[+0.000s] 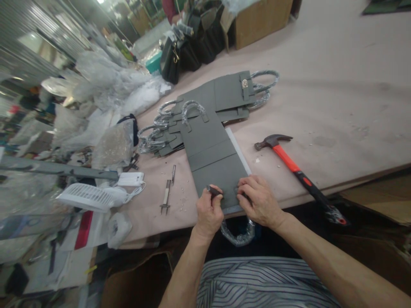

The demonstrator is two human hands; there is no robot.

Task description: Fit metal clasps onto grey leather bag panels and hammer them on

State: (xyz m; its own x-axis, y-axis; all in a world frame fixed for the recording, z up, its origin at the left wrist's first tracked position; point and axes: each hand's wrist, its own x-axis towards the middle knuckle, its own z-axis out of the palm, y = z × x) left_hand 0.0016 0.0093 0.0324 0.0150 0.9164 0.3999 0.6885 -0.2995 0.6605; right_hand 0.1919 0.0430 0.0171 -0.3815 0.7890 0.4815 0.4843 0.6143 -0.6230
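A grey-green bag panel (pixel 213 156) lies across a white board (pixel 239 152) at the table's front edge. Clear plastic wraps its near handle (pixel 239 239), which hangs over the edge. My left hand (pixel 208 214) is closed round a short dark metal rod, like a punch (pixel 213 191), above the panel's near left part. On the panel's near right side rests my right hand (pixel 258 201), its fingers pinched together; what they hold, if anything, is hidden. To the right lies a claw hammer (pixel 297 171) with an orange and black handle.
More grey-green bag panels (pixel 221 94) with wrapped handles are stacked behind. Left of the panel lie a forked metal tool (pixel 165 199), a thin metal rod (pixel 174 174) and a white fan (pixel 86 196). Dark bags (pixel 189 47) and a cardboard box (pixel 261 21) stand at the back.
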